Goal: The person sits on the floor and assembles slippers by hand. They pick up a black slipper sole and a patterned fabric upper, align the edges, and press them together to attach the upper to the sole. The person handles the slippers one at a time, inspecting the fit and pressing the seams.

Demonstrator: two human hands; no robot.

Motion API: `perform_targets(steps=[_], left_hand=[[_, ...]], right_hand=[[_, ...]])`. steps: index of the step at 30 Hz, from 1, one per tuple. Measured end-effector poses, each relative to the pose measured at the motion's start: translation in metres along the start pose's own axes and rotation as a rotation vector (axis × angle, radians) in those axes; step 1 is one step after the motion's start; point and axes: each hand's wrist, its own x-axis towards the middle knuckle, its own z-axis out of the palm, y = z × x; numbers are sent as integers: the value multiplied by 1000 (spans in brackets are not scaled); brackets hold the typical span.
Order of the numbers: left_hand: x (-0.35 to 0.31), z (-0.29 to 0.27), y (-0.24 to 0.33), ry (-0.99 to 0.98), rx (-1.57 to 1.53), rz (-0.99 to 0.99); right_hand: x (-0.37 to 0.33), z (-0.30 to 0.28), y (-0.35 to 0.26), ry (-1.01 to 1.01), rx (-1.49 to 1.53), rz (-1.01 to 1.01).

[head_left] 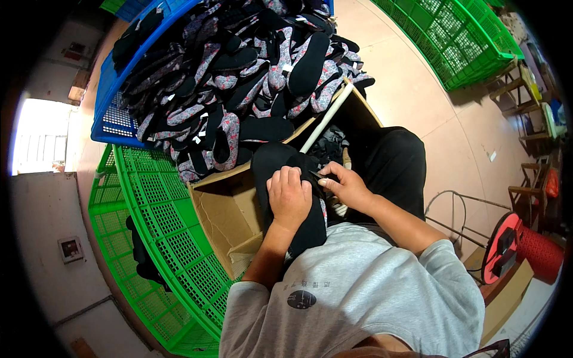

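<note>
A black slipper with a strip of floral lining at its edge lies over my left thigh. My left hand presses on it with its fingers curled together. From the right, my right hand pinches a small, dark, pointed tool between thumb and fingers. Its tip reaches the slipper just beside my left hand. I cannot make out the tool's exact kind, since the fingers cover most of it. Beyond my knees rises a large heap of slippers, black-soled with grey and red floral linings.
The heap fills a blue crate and spills towards a cardboard box by my left leg. A pale pole slants between heap and knees. Green crates stand at left and far right. Right of me is a red cylinder.
</note>
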Motion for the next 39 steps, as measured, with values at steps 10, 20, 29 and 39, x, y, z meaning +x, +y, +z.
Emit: perform_targets(steps=[10, 20, 29, 39], left_hand=[[0, -1, 3, -13, 6, 1], [-2, -1, 1, 11, 8, 6], [2, 5, 5, -5, -41, 35], [-11, 9, 6, -72, -148, 39]], right_hand=[[-7, -13, -30, -17, -492, -211], [-5, -7, -40, 6, -583, -225], [6, 11, 8, 386, -11, -64], [12, 17, 6, 304, 41, 124]])
